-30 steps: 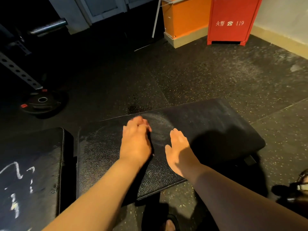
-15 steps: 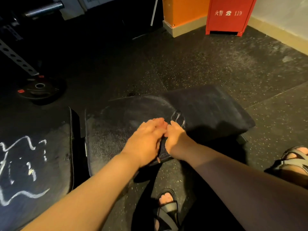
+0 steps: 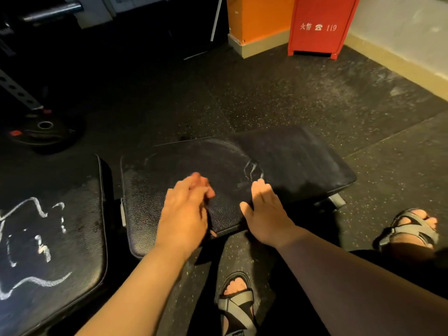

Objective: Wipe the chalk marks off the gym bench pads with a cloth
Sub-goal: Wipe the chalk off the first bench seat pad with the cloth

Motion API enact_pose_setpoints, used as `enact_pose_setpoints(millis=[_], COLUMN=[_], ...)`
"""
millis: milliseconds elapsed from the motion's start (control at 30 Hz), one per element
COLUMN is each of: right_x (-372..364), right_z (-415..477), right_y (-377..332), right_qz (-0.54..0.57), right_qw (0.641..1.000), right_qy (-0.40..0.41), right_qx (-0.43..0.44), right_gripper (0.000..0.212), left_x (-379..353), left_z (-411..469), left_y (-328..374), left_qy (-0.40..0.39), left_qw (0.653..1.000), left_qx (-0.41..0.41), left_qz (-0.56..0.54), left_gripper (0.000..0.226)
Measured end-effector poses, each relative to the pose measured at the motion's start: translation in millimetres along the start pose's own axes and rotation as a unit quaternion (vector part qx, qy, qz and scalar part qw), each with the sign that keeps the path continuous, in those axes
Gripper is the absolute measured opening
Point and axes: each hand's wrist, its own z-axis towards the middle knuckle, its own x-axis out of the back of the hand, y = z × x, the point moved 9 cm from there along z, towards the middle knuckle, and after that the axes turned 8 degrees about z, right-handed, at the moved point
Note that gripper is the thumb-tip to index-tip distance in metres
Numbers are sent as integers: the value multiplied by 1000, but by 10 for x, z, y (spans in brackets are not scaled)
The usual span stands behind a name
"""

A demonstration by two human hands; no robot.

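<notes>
Fingers (image 3: 196, 183) of left hand (image 3: 184, 214) bunched and curled, blurred, pressed down on pad (image 3: 303, 161) near its middle; anything beneath lost in blur and dark, contents of grip impossible to tell. Fingers (image 3: 263, 192) of right hand (image 3: 265, 215) straight and close together, palm flat on same pad at near edge, thumb out to the side, holding nothing. Hands near each other but apart. Just beyond right fingertips, faint chalk squiggle (image 3: 253, 169), with pale smear (image 3: 218, 144) arcing off toward far edge. To the left, across narrow gap, second pad (image 3: 82, 214), marked with bold white chalk lines (image 3: 41, 248). Below, speckled floor (image 3: 291, 98) and two feet in grey sandals (image 3: 236, 304). Farther off, weight plate (image 3: 44, 134) at left, red box (image 3: 320, 27) by wall
</notes>
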Motion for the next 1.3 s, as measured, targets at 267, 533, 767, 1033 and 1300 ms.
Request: enact_pose_setpoints(millis=[267, 533, 767, 1033, 1300], right_x=[-103, -36, 273, 319, 401], right_z=[-55, 37, 126, 149, 173], right_y=[-322, 10, 288, 379, 479], right_qz=[50, 67, -32, 23, 76], right_qw=[991, 992, 988, 989, 989], right_qy=[-82, -100, -143, -143, -128], right_qx=[90, 25, 41, 23, 18], right_gripper=[64, 68, 68, 68, 65], left_x=[-184, -66, -433, -472, -381], left_z=[-104, 28, 13, 160, 314], left_y=[592, 313, 908, 1103, 769], left_qy=[2, 47, -49, 7, 39], left_qw=[999, 994, 996, 999, 994], left_qx=[-54, 97, -78, -13, 102], left_qz=[9, 5, -18, -28, -19], left_gripper=[48, 44, 57, 37, 36])
